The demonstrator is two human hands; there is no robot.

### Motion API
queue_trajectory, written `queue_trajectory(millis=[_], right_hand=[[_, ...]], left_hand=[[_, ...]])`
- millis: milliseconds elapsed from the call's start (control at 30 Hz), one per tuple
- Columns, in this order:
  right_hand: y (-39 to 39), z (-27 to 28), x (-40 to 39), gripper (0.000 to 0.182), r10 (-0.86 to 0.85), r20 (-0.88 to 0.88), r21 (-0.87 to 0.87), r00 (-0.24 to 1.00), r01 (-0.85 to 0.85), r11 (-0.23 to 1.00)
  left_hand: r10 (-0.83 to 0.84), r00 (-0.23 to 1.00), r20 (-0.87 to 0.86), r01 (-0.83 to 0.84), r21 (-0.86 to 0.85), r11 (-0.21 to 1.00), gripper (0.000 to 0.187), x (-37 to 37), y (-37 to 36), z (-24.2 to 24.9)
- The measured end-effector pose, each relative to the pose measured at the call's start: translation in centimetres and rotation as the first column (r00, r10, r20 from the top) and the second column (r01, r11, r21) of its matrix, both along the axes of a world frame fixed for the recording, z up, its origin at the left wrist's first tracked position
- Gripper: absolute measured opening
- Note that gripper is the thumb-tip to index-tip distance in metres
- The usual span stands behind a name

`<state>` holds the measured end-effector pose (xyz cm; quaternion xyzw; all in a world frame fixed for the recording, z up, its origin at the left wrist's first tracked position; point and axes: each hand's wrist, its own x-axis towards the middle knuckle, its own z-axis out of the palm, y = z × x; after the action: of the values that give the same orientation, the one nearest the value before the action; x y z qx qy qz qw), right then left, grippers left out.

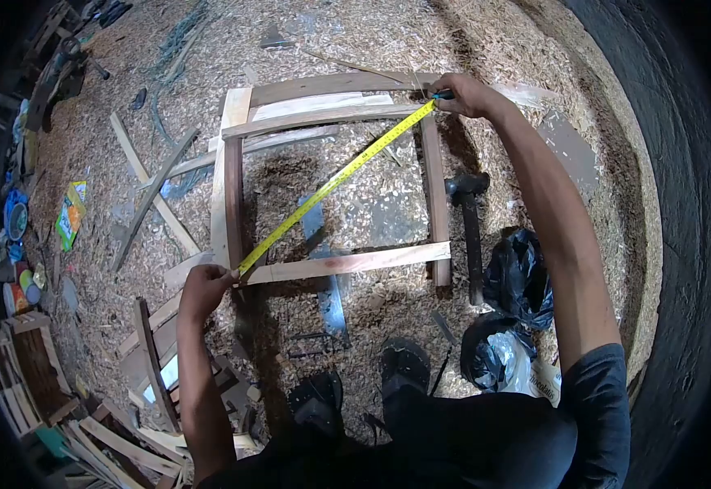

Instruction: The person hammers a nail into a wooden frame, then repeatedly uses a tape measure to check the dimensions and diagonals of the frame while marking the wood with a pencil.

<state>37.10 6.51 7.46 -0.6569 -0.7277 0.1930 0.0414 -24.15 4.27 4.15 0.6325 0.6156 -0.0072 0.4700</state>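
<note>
A rough woodworking workshop is shown. The ground is covered with pale brown wood shavings. At twelve o'clock, a rectangular frame of wooden slats is laid out, with a dark, long-handled hammer placed just beside it. Loose narrow wooden strips are scattered at ten o'clock, and more cut lengths of timber are heaped at seven o'clock.

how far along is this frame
The frame looks put together, its four sides meeting at the corners. In hand: a tape, stretched diagonally between left hand and right hand. Probably left: any squaring or nailing; the hammer lies beside it.
</note>
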Motion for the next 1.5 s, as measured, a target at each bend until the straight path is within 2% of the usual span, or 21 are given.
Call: queue_trajectory(millis=[100, 200, 300, 400, 500, 600, 767, 900, 1000, 1100, 1167, 1200, 1233, 1300, 1400, 1500], right_hand=[[-0.1, 0.2, 0.4, 0.03, 0.03, -0.089, -0.013, 0.996, -0.031, 0.999], [-0.2, 1.0, -0.7, 0.028, 0.01, 0.001, -0.023, 1.0, -0.01, 1.0], [0.0, 0.2, -0.4, 0.024, 0.065, 0.014, 0.101, 0.998, -0.066, 0.993], [-0.1, 0.7, -0.5, 0.024, 0.059, 0.002, 0.049, 0.998, -0.059, 0.997], [0.1, 0.6, -0.3, 0.024, 0.085, 0.043, 0.054, 0.995, -0.087, 0.995], [0.0, 0.2, -0.2, 0.025, 0.05, -0.001, 0.07, 0.999, -0.049, 0.996], [-0.1, -0.2, -0.1, 0.022, 0.044, -0.023, 0.076, 0.999, -0.042, 0.996], [-0.3, 0.0, -0.2, 0.022, 0.043, -0.071, 0.052, 0.997, -0.04, 0.998], [-0.1, 0.3, -0.2, 0.022, 0.057, -0.048, 0.051, 0.997, -0.055, 0.997], [-0.3, 0.2, -0.2, 0.02, 0.084, 0.045, 0.128, 0.995, -0.089, 0.988], [0.3, -1.0, 0.7, 0.02, 0.088, 0.045, 0.1, 0.995, -0.092, 0.991], [0.5, -1.3, 1.1, 0.021, 0.079, 0.065, 0.094, 0.995, -0.085, 0.992], [0.2, -1.3, 1.0, 0.021, 0.077, 0.022, 0.154, 0.997, -0.079, 0.985], [0.4, -1.2, 1.2, 0.022, 0.106, 0.07, 0.142, 0.992, -0.115, 0.983], [0.3, -1.6, 1.0, 0.02, 0.054, -0.007, 0.128, 0.999, -0.053, 0.99], [0.5, -2.0, 1.4, 0.019, 0.045, -0.041, 0.096, 0.998, -0.041, 0.995]], left_hand=[[0.016, 0.999, -0.029, -0.016, -0.001, 1.0, 0.025, -0.4, 0.0, 0.4], [0.08, 0.997, 0.021, -0.08, -0.029, 0.996, 0.023, -0.3, -0.1, 1.2], [0.088, 0.995, 0.038, -0.086, -0.053, 0.995, 0.021, -0.2, 0.0, 1.2], [0.112, 0.993, 0.045, -0.11, -0.056, 0.992, 0.021, 0.3, -0.2, 1.9], [0.089, 0.994, 0.063, -0.086, -0.05, 0.995, 0.021, -0.1, -0.1, 1.2], [0.081, 0.997, -0.008, -0.081, -0.037, 0.996, 0.021, 0.3, -0.1, 1.7], [0.053, 0.998, 0.018, -0.053, 0.01, 0.999, 0.022, -1.4, 0.0, -0.2], [0.037, 0.999, 0.015, -0.037, 0.049, 0.998, 0.024, -0.8, -0.3, 0.7], [0.046, 0.998, -0.044, -0.044, 0.04, 0.998, 0.024, -0.1, -0.2, 1.9], [0.089, 0.996, 0.009, -0.09, 0.05, 0.995, 0.021, -0.1, -0.2, 1.4], [0.076, 0.997, 0.002, -0.075, 0.132, 0.988, 0.023, -1.0, -0.2, 0.0], [0.067, 0.996, -0.057, -0.059, 0.134, 0.989, 0.025, -1.0, 0.0, 0.1], [0.094, 0.995, -0.043, -0.088, 0.124, 0.988, 0.026, -0.8, -0.1, 0.3], [0.126, 0.991, -0.043, -0.121, 0.109, 0.987, 0.026, -0.2, -0.5, 1.1], [0.089, 0.991, -0.096, -0.082, 0.068, 0.994, 0.024, -0.8, -0.1, 0.7], [0.105, 0.994, -0.007, -0.105, 0.005, 0.995, 0.022, -0.9, -0.1, 0.8]])
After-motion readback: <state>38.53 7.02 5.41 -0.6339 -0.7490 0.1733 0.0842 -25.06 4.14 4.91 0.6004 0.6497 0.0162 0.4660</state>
